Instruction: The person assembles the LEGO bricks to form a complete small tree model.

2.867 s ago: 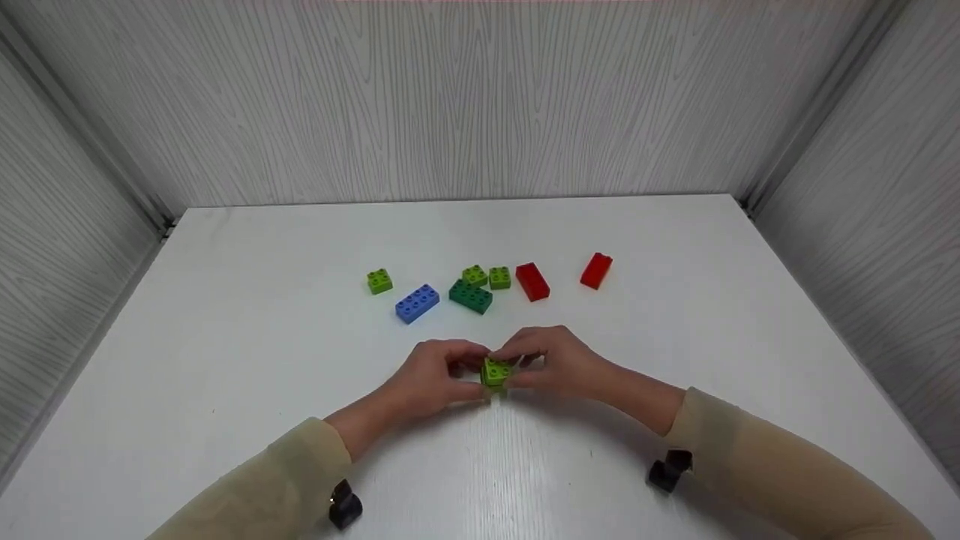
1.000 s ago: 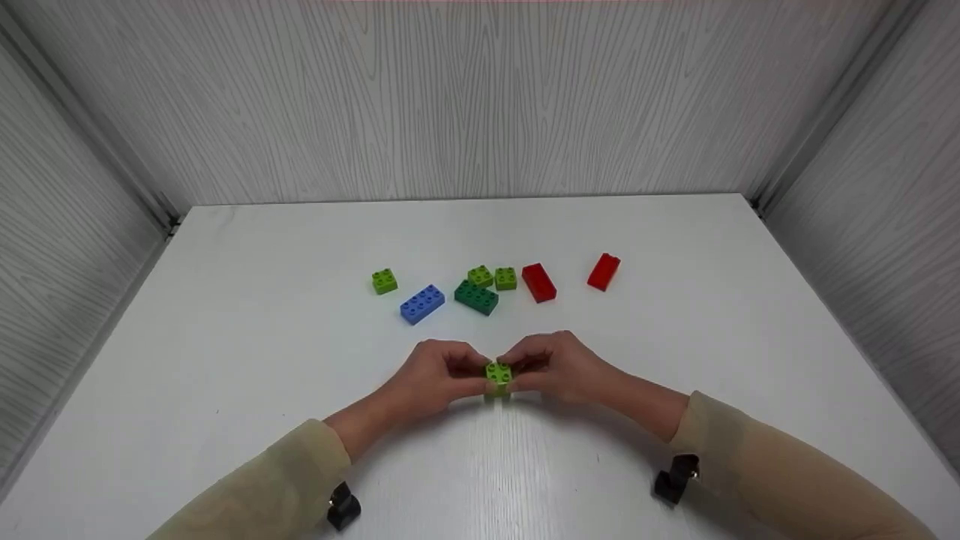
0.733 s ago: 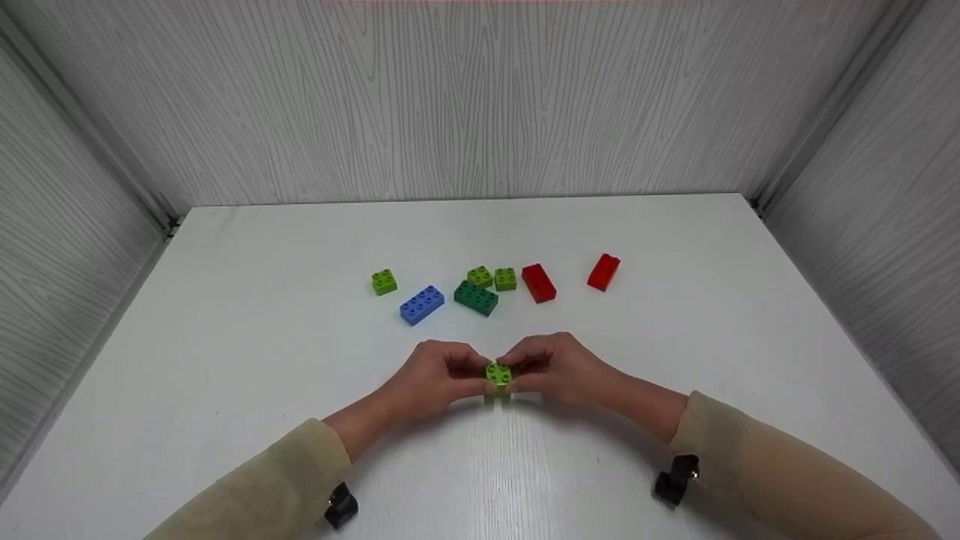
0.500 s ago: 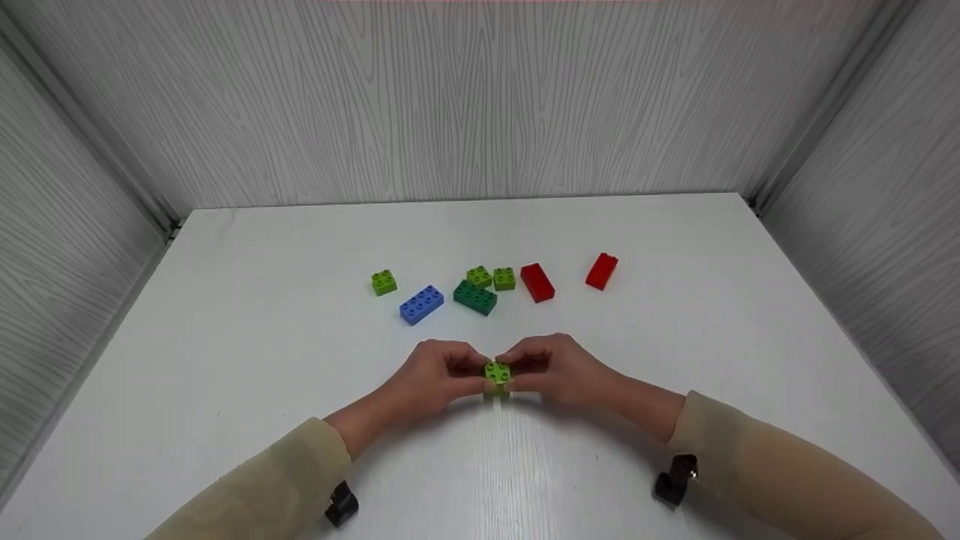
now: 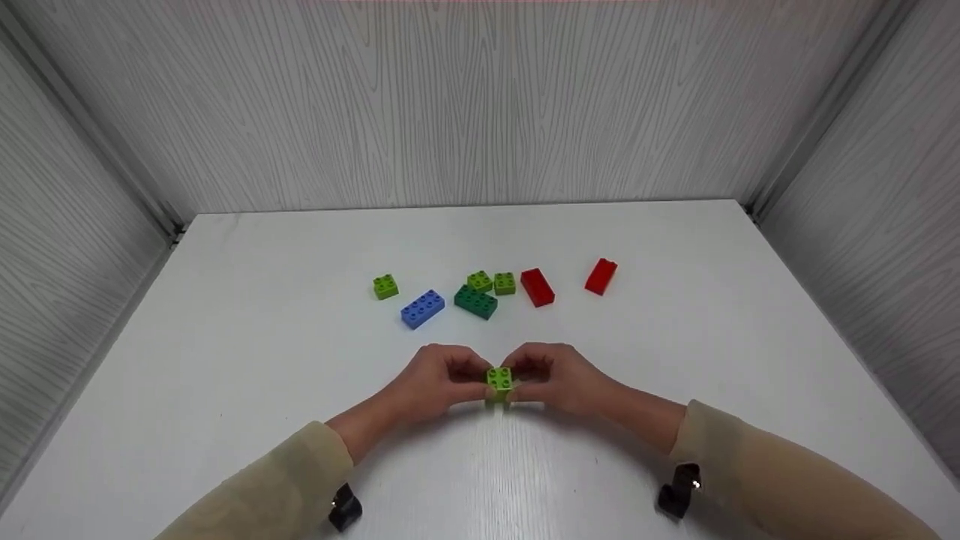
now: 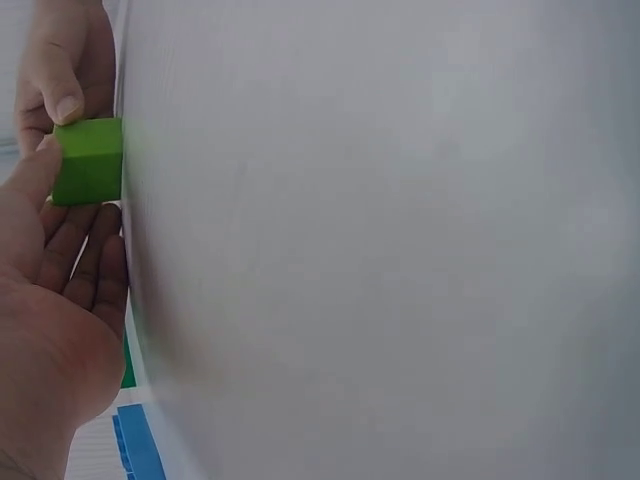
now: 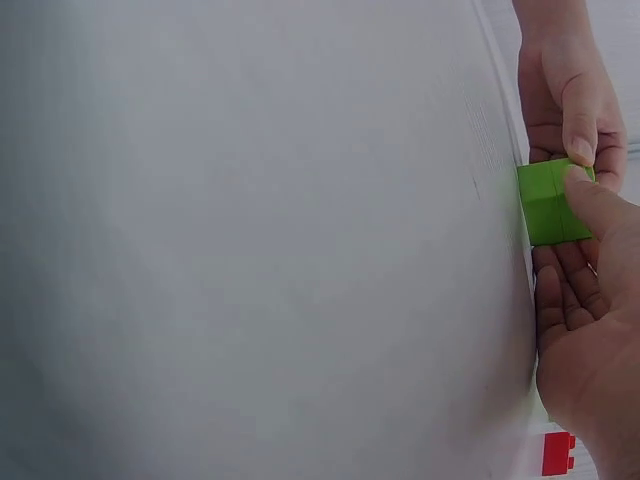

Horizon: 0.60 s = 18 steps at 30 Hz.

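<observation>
A small stack of two lime green toy bricks [image 5: 499, 380] stands on the near middle of the table, studs up. My left hand [image 5: 435, 381] pinches it from the left between thumb and fingers. From the right, my right hand [image 5: 559, 379] pinches the same stack, its thumb close to the left one on the near side. A seam between the upper and lower brick shows on the stack [image 7: 553, 205] in the right wrist view. In the left wrist view, the stack [image 6: 90, 165] sits between both thumbs, with fingers curved behind it.
Beyond the hands lie a blue brick [image 5: 423, 309], a dark green brick [image 5: 475, 302], and red bricks [image 5: 538, 287] [image 5: 601, 277]. Loose lime green bricks [image 5: 385, 286] [image 5: 480, 281] [image 5: 505, 283] lie among them. Panels [image 5: 465, 105] enclose the white table [image 5: 225, 330].
The upper lime brick, askew earlier, now sits in line with the lower one. The right fingers have shifted from its top to its side. Other bricks stay put.
</observation>
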{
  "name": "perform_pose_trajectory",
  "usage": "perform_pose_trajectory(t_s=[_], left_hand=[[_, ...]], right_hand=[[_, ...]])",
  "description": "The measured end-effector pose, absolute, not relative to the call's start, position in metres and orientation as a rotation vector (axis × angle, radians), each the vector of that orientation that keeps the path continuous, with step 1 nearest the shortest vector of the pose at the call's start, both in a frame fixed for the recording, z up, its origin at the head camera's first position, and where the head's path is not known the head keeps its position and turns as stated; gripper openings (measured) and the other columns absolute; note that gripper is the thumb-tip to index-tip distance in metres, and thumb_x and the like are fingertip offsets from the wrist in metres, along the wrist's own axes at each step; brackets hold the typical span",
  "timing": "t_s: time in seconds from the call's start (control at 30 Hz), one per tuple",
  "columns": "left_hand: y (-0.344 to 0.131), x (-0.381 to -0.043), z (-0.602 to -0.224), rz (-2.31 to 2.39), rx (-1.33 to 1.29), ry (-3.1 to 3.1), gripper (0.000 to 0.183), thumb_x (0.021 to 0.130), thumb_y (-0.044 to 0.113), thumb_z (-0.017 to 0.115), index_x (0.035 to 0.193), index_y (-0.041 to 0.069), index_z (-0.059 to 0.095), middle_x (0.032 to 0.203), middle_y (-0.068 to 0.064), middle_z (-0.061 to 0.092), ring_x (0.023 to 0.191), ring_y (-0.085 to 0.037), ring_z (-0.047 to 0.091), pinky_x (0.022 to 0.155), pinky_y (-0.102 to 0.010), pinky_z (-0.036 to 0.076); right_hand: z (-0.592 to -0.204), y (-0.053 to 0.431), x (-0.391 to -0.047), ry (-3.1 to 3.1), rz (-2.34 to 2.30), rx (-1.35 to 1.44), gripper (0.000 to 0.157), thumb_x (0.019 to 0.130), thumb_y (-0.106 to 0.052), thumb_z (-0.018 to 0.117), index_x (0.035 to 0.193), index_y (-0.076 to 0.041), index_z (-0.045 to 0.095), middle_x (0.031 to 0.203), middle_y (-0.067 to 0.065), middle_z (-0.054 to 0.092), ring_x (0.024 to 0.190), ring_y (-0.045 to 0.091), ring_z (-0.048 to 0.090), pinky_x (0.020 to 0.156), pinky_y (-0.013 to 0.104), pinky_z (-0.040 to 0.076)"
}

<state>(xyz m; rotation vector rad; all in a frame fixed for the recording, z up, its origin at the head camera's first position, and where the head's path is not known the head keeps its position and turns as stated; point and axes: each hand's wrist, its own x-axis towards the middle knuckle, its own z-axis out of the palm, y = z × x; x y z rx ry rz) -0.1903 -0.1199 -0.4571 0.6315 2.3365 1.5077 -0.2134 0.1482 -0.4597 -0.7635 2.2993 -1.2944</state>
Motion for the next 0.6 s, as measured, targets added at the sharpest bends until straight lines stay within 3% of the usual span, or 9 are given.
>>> perform_pose_trajectory(t_s=[0.6], left_hand=[[-0.1199,-0.1894,-0.4594,1.505,0.631,2.343,0.022,0.094,0.03,0.085,0.115,0.026,0.081,0.108,0.011,0.077,0.105,-0.013,0.07,0.103,-0.04,0.054]], right_hand=[[-0.4635,0.1476,-0.2113,2.287,-1.33,-0.798,0.031,0.092,-0.026,0.086,0.12,-0.033,0.074,0.115,-0.011,0.074,0.111,0.013,0.068,0.101,0.032,0.055]])
